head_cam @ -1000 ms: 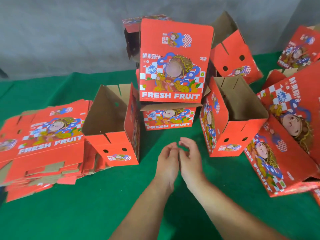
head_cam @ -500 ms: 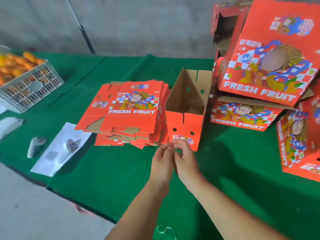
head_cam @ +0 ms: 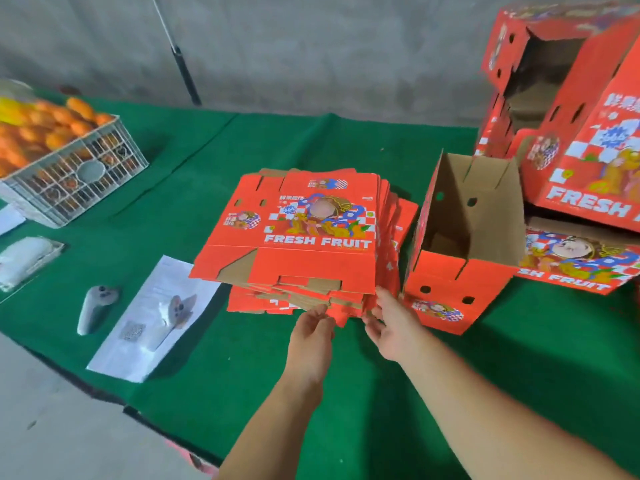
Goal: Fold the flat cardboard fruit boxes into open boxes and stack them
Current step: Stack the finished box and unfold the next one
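A pile of flat red cardboard fruit boxes (head_cam: 298, 237) lies on the green table, printed "FRESH FRUIT". My left hand (head_cam: 311, 330) reaches to the pile's near edge, fingertips at the lower flaps. My right hand (head_cam: 389, 323) is at the pile's near right corner, fingers spread and touching the edges. Neither hand visibly grips a box. To the right of the pile an open folded box (head_cam: 464, 244) stands upright. Behind it, folded boxes (head_cam: 571, 140) are stacked at the far right.
A grey crate of oranges (head_cam: 69, 171) stands at the far left. A white sheet of paper (head_cam: 156, 317) with a controller on it, and a second grey controller (head_cam: 95, 306), lie near the table's front left edge. A dark pole (head_cam: 183, 67) leans on the wall.
My view has swung left from the folded boxes to the flat pile. My hands, held together before, have parted and moved forward to the pile's near edge.
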Available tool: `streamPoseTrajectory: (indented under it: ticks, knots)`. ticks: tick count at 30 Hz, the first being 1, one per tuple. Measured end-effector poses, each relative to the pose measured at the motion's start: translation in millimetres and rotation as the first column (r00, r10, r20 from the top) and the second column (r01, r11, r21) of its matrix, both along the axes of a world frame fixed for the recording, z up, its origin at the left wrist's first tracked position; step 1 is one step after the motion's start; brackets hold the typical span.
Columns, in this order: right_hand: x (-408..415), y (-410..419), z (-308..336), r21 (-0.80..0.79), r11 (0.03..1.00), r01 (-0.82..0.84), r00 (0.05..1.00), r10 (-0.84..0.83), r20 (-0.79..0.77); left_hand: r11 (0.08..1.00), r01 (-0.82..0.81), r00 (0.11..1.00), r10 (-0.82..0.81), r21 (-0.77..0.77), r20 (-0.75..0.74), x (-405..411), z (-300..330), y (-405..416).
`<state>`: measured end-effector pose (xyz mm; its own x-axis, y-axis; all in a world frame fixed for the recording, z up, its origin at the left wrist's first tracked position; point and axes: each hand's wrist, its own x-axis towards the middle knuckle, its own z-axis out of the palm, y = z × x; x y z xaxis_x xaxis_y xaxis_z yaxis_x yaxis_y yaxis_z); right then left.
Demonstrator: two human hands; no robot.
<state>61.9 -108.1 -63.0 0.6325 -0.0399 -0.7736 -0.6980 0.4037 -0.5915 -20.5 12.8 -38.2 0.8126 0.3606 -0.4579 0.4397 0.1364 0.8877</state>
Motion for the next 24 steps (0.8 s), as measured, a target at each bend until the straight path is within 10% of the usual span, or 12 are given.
streamPoseTrajectory:
  ticks: [8,12,15,24]
  knots:
    - [51.7,48.6,7.0,-0.275,0.957,0.091,0.987,-0.049,0.156,0.845,-0.025,1.0,0.031,0.534,-0.002,98.6,16.6,174.0]
    - [45.0,40.5,8.0,-0.389,0.894,0.222,0.952,-0.112,0.285,0.391,0.537,0.784,-0.56,0.748,-0.27,122.8,-3.0,206.7]
    - [54.0,35.4,15.5,-0.49,0.831,0.264,0.927,-0.079,0.367,0.051,0.557,0.623,-0.685,0.829,-0.377,149.1,-14.5,212.0]
    - [43.5,38.8,28.8,-0.75,0.62,0.231,0.911,0.132,0.39,0.114,0.519,0.623,-0.728,0.847,-0.285,146.8,-30.3,212.7]
